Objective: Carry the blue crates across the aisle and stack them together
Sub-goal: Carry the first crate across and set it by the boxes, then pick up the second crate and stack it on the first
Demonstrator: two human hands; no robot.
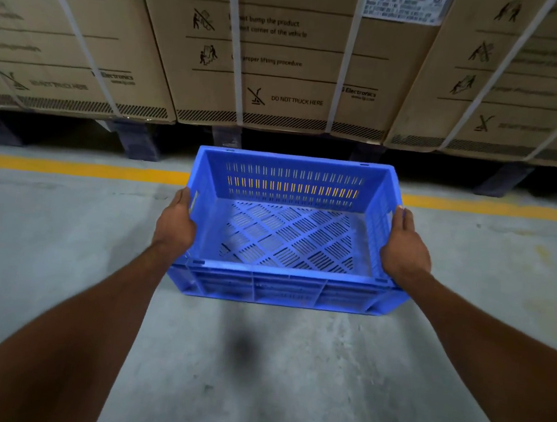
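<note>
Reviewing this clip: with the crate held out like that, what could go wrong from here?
1. The left hand and right hand press flat on the crate's side walls, fingers not visibly hooked in any handle, so it may slip.
2. The cartons on pallets stand just ahead, past the yellow line; walking on might bump the crate into them.
3. No second crate shows, so the stacking spot is unconfirmed.

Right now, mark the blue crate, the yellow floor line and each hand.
blue crate (288, 236): head view, lattice floor.
yellow floor line (68, 167): head view, left stretch.
left hand (175, 220): head view, back.
right hand (403, 248): head view, back.
</note>
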